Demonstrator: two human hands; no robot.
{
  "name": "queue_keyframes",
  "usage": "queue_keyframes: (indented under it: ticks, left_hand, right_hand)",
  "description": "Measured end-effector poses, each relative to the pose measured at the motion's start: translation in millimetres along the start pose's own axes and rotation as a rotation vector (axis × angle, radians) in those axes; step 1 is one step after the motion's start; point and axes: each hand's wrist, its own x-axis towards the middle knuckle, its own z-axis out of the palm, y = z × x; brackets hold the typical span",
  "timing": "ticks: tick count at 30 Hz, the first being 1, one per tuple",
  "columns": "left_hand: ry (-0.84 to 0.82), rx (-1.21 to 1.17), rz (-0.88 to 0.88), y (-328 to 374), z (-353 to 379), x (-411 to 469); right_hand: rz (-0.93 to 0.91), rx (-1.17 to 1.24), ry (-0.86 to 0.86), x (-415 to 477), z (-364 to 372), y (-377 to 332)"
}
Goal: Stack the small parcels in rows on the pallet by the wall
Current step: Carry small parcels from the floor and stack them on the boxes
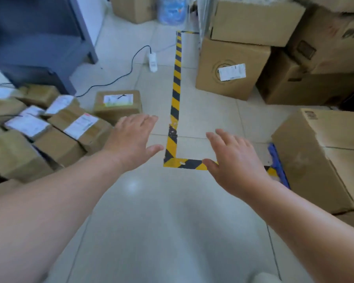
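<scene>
grip: left hand (131, 139) and right hand (235, 160) both spread, empty | parcels (59, 127) heaped on floor (151, 221) left, lone parcel (118, 104) just beyond left hand | step: likely reaching to pick | next: clasp one parcel both-handed; pallet not clearly visible

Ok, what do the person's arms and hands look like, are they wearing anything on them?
The left forearm and right forearm are bare, no sleeves in view. The left hand and right hand have no gloves, and no watch, ring or band shows.
</scene>
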Motion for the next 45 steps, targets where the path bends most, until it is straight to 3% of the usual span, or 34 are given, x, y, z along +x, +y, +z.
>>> queue_keyframes:
  ticks: [15,27,33,37,41,45]
  left_hand:
    - [0.05,0.015,-0.626,-224,-30,-265]
    - [0.0,0.01,-0.999,-275,15,-431]
    - [0.005,-0.069,-1.1,-286,33,-441]
    - [0.053,-0.079,-0.963,-284,46,-409]
    - [0.054,-0.231,-0.876,-279,67,-362]
    - [-0.031,-0.443,-0.96,-279,93,-316]
  right_hand:
    - [-0.466,-0.087,-0.129,-12,62,-281]
    - [-0.688,-0.094,-0.26,-61,128,-417]
    - [-0.628,-0.037,-0.321,-59,150,-452]
    - [-0.54,0.008,-0.351,-45,162,-461]
    - [-0.46,0.035,-0.367,-32,172,-451]
    - [-0.38,0.03,-0.394,-18,179,-426]
